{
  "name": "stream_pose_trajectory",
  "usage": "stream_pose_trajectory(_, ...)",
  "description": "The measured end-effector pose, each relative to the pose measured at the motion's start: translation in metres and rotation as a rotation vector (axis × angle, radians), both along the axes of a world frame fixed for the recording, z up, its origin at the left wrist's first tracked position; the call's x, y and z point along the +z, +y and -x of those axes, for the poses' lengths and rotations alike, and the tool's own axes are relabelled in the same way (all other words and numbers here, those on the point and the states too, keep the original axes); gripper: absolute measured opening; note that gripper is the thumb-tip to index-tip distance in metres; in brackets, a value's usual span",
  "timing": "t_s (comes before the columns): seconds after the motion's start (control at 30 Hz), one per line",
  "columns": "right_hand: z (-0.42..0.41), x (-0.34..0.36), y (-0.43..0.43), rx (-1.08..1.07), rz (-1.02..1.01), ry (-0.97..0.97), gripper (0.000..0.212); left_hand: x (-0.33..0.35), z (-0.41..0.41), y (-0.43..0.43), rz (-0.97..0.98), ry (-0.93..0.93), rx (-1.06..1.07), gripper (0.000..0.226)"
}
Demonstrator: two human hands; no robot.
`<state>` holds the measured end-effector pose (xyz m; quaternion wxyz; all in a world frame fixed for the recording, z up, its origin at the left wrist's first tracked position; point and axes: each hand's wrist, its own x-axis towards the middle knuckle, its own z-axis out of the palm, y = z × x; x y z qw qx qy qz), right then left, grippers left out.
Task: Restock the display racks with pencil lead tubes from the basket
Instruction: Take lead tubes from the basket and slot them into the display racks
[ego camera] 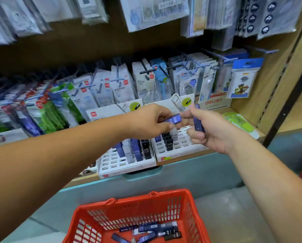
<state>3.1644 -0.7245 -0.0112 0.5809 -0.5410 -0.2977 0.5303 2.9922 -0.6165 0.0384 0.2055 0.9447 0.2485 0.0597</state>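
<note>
Centre frame: my left grip (153,122) pinches a blue lead tube (174,119), long axis near level, tip toward my right grip (209,132), which is curled round a second tube (198,126) held upright. Both hang just above the right rack (179,153); its free slots lie below, nearer my right grip. Spare tubes (150,228) lie in the red basket (190,207), bottom centre.

1. A blue tube (174,118) is pinched, lying nearly level, in the fingers of the left hand (152,120).
2. A second blue tube (198,124) is gripped upright in the right hand (213,132), just beside the first.
3. Under both hands, a left rack (111,160) and a right rack (181,146) are seen side by side on the shelf (80,180) (both white, partly filled with blue and black tubes).
4. Loose tubes (150,228) are seen lying in the red basket (129,204) below.
</note>
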Motion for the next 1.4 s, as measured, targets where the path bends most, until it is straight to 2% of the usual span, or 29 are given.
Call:
stream_pose_trajectory(0.07, 0.006, 0.001, -0.002, -0.073, 0.030, -0.031, 0.051, -0.004, 0.012, 0.005, 0.046, -0.029, 0.082, 0.007)
stream_pose_trajectory(0.2, 0.023, -0.007, -0.004, -0.056, 0.040, -0.111, 0.028, -0.011, 0.031, 0.014, 0.200, -0.167, 0.216, 0.015)
stream_pose_trajectory(0.27, 0.029, -0.010, -0.005, -0.047, 0.012, -0.144, 0.022, -0.013, 0.034, 0.016, 0.173, -0.193, 0.230, 0.015)
stream_pose_trajectory(0.33, 0.031, -0.008, -0.008, -0.065, -0.031, -0.195, 0.015, -0.017, 0.031, 0.018, 0.109, -0.165, 0.213, 0.005)
stream_pose_trajectory(0.37, 0.029, -0.007, -0.010, -0.082, -0.056, -0.237, 0.013, -0.020, 0.029, 0.018, 0.076, -0.142, 0.197, 0.009)
stream_pose_trajectory(0.5, 0.021, -0.008, -0.012, -0.125, -0.136, -0.339, 0.014, -0.039, 0.023, 0.023, 0.019, -0.070, 0.179, 0.016)
stream_pose_trajectory(0.63, 0.020, -0.015, -0.008, -0.188, -0.198, -0.417, 0.011, -0.053, 0.019, 0.025, -0.049, -0.123, 0.238, 0.018)
stream_pose_trajectory(0.73, 0.022, -0.017, -0.001, -0.192, -0.212, -0.486, 0.019, -0.059, 0.015, 0.025, -0.126, -0.111, 0.222, 0.021)
stream_pose_trajectory(0.9, 0.027, -0.025, 0.018, -0.180, -0.215, -0.669, 0.023, -0.058, 0.011, 0.028, -0.137, -0.093, 0.188, 0.009)
stream_pose_trajectory(1.13, 0.030, -0.044, 0.033, -0.092, -0.122, -0.870, 0.022, -0.063, 0.008, 0.034, -0.172, -0.135, 0.212, 0.005)
stream_pose_trajectory(1.3, 0.035, -0.049, 0.034, -0.092, -0.081, -0.961, 0.027, -0.068, 0.009, 0.039, -0.138, -0.147, 0.239, 0.011)
stream_pose_trajectory(1.4, 0.037, -0.046, 0.037, -0.063, -0.057, -0.997, 0.021, -0.067, 0.010, 0.038, -0.147, -0.114, 0.244, 0.008)
